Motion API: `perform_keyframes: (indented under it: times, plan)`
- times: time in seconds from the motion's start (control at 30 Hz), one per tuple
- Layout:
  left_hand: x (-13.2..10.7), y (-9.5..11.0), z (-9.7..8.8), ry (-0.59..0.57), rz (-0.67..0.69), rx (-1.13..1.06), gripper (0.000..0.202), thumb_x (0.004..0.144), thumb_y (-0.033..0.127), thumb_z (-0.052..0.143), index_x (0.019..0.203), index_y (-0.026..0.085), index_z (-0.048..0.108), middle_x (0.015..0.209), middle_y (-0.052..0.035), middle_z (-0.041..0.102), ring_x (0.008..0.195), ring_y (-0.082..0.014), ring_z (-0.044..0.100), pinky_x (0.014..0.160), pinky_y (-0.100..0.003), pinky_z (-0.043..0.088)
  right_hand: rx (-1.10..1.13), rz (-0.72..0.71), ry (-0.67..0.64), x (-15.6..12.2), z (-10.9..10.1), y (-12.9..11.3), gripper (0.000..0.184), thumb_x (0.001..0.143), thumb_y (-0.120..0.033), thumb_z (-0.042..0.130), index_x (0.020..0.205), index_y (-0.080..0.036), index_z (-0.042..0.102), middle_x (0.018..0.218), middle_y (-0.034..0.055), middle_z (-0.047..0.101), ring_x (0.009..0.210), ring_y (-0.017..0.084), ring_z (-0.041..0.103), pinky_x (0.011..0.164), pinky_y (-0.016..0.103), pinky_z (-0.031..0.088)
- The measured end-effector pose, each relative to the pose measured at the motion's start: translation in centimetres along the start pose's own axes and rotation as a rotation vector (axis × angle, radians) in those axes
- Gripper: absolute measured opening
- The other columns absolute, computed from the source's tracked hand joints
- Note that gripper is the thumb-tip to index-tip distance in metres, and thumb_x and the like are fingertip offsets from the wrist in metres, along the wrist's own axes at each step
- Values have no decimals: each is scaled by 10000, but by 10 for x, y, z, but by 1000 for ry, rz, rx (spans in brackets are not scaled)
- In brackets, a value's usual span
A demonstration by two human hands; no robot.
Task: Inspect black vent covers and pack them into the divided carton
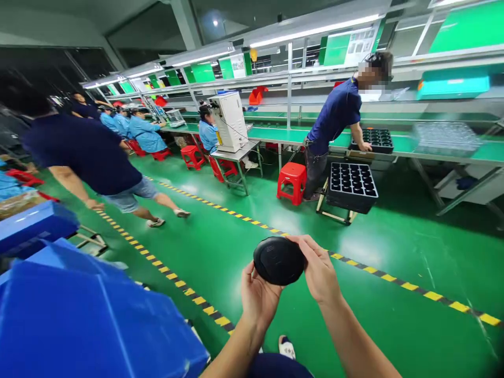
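A round black disc-shaped part (279,261) with a raised, flat-looking face is held up in front of me, above the green floor. My left hand (260,299) grips it from below and the left, thumb at its edge and fingers under it. On its upper right rim, my right hand (318,269) closes with the fingers along the edge. The underside of the disc is hidden.
Blue boxes (79,315) stand close on my left. Ahead, a person (334,115) bends over a black compartment tray (378,140) on the green bench; another tray (350,197) sits on a low frame beside a red stool (292,181). A person (82,152) walks at left.
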State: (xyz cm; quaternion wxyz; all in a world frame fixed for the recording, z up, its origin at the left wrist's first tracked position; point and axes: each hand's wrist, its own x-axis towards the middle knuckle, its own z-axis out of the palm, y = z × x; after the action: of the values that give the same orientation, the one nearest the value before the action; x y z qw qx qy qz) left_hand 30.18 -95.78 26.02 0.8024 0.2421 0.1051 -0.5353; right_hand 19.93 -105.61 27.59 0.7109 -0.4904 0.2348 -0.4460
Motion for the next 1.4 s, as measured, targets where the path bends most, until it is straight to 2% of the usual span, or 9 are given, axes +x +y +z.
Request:
perform_keyframes:
  times: [0.17, 0.33, 0.47, 0.6, 0.73, 0.83, 0.97, 1.1, 1.4]
  plan:
    - [39, 31, 17, -65, -61, -15, 322, 972, 298, 459, 952, 139, 738, 1048, -108, 742, 958, -265, 694, 918, -455, 550, 35, 4, 20, 49, 21, 5, 315, 896, -510, 688, 1035, -245, 786, 1114, 56, 688, 1107, 268, 555, 982, 350, 421]
    - [84, 96, 24, -85, 5, -37, 349, 996, 316, 439, 950, 152, 743, 1077, -110, 736, 983, -274, 693, 914, -461, 553, 50, 23, 2, 115, 71, 36, 356, 819, -511, 785, 1070, -258, 774, 1132, 48, 688, 1117, 257, 553, 968, 333, 429]
    - [120, 177, 26, -62, 145, 14, 315, 1007, 283, 444, 981, 181, 742, 1053, -68, 746, 952, -229, 701, 968, -441, 534, 86, 78, -103, 176, 134, 65, 390, 784, -507, 832, 1074, -255, 761, 1055, 41, 693, 1024, 219, 583, 895, 291, 463]
    - [151, 278, 14, 54, 262, 159, 370, 1031, 385, 435, 1096, 164, 725, 1066, -73, 745, 1044, -212, 681, 1002, -345, 516, 98, 207, -265, 225, 209, 107, 366, 780, -483, 855, 1012, -221, 747, 944, 29, 679, 876, 160, 597, 777, 229, 485]
    - [163, 376, -19, 231, 307, 235, 511, 1017, 505, 421, 1100, 91, 710, 1011, -127, 749, 991, -241, 702, 937, -329, 550, 118, 476, -503, 241, 275, 163, 350, 756, -458, 883, 860, -190, 682, 775, 5, 632, 663, 121, 573, 651, 232, 493]
    - [155, 430, -55, 274, 341, 183, 586, 1002, 574, 396, 1091, 81, 700, 947, -138, 751, 854, -246, 724, 827, -335, 585, 117, 701, -668, 239, 318, 202, 347, 754, -419, 891, 824, -192, 638, 725, -3, 617, 649, 138, 605, 663, 258, 515]
    - [136, 473, -99, 355, 448, 74, 622, 987, 619, 381, 1043, 89, 703, 886, -136, 745, 734, -233, 716, 675, -307, 579, 36, 909, -857, 244, 372, 243, 323, 782, -402, 872, 824, -199, 623, 729, 4, 645, 693, 154, 642, 708, 267, 529]
    - [120, 500, -124, 568, 613, 9, 523, 957, 575, 500, 960, 97, 712, 837, -121, 741, 712, -222, 704, 646, -285, 567, -64, 1032, -1077, 259, 426, 280, 358, 755, -437, 884, 820, -199, 624, 746, 15, 668, 701, 164, 657, 721, 275, 536]
    - [130, 573, -133, 827, 783, -68, 491, 891, 577, 611, 877, 99, 724, 802, -112, 739, 677, -202, 690, 632, -259, 553, -131, 1183, -1479, 319, 535, 353, 368, 760, -452, 873, 819, -193, 617, 788, 25, 682, 728, 185, 679, 744, 299, 548]
